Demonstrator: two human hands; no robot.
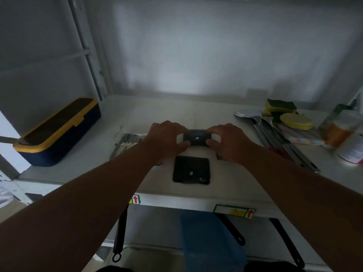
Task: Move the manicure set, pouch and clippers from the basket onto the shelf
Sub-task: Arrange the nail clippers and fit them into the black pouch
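A small dark case with a snap button (197,138) lies on the white shelf (110,173), held at both ends. My left hand (167,138) pinches its left end and my right hand (229,142) pinches its right end. Nearer the shelf's front edge lies a larger black pouch with a snap (191,170), flat and untouched. A clear packet of metal tools (125,143) lies just left of my left wrist, partly hidden by it. A small dark item (219,156) peeks out under my right hand. No basket is in view.
A navy box with a yellow lid (57,132) stands at the shelf's left. At the right lie metal spoons and utensils (275,132), yellow-green sponges (282,112) and jars (337,130). Below the shelf hang black pan handles (119,232) beside a blue object (212,240).
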